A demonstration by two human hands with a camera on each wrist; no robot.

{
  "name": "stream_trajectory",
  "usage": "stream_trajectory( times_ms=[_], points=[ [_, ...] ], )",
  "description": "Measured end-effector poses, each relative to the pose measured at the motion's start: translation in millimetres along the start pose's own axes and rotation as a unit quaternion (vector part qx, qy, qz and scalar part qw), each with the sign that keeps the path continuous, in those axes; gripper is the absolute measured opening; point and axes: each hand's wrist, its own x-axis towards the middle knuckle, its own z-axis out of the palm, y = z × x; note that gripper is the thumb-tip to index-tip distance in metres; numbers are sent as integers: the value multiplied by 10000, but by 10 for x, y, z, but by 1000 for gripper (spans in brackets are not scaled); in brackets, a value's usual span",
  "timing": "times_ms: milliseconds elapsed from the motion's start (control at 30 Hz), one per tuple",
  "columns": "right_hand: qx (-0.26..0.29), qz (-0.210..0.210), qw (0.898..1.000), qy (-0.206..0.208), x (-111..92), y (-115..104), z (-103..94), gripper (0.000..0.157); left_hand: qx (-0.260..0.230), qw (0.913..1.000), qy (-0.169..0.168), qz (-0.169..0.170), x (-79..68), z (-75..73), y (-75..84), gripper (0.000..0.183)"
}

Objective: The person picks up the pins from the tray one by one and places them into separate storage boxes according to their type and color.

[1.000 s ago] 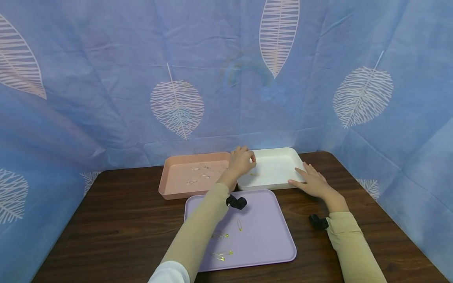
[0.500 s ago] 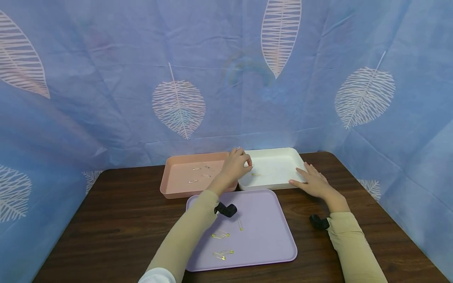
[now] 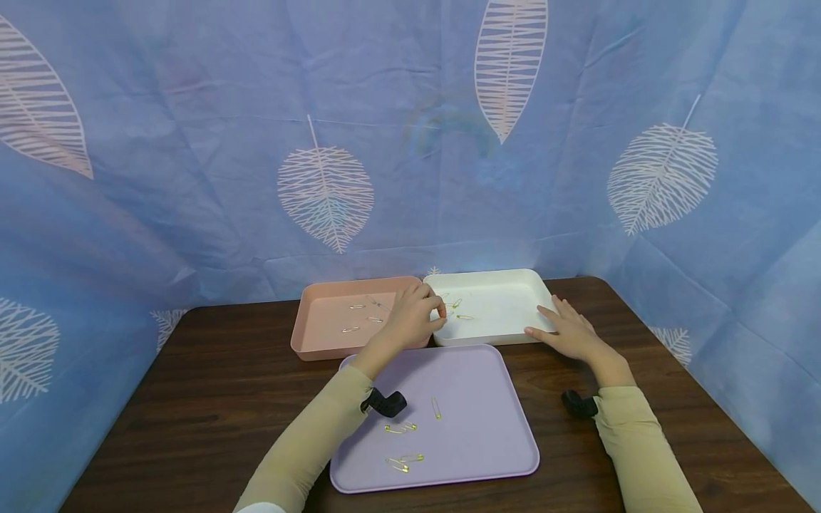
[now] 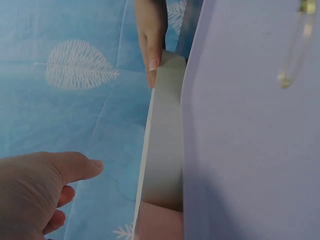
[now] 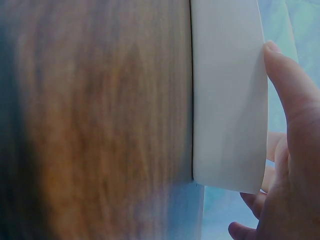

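Note:
My left hand (image 3: 410,315) hovers over the seam where the pink tray (image 3: 304,335) meets the white tray (image 3: 487,335). Its fingers are loosely curled; in the left wrist view the thumb (image 4: 80,166) points out with nothing seen between it and the fingers. Gold safety pins (image 3: 465,317) lie in the white tray just right of that hand. Silver safety pins (image 3: 350,329) are spread in the pink tray. My right hand (image 3: 571,333) rests with spread fingers at the white tray's right corner, its thumb (image 5: 280,70) on the rim in the right wrist view.
A flat lavender tray (image 3: 481,427) stands in front of the other two, with several gold safety pins (image 3: 398,464) on its left half. All stand on a dark wooden table (image 3: 192,413). Behind hangs a blue leaf-patterned cloth (image 3: 410,185).
My left hand has drawn back leftward and toward me from over the white tray, uncovering gold safety pins there. The right hand has stayed at the tray's corner.

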Motion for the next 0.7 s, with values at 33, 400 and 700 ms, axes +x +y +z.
stream_trajectory(
  times_ms=[33, 400, 700],
  points=[
    [-3, 4, 10000, 0, 1, 1, 1, 86, 0, 10000, 10, 30, -31, -10, 1, 7],
    [-102, -29, 9999, 80, 17, -9, 6, 85, 13, 9989, 429, 183, -316, -32, -81, 7],
    [-110, 4, 9999, 124, -9, -42, -14, 84, -175, 9990, -306, 286, -452, -73, -72, 9]
  ],
)
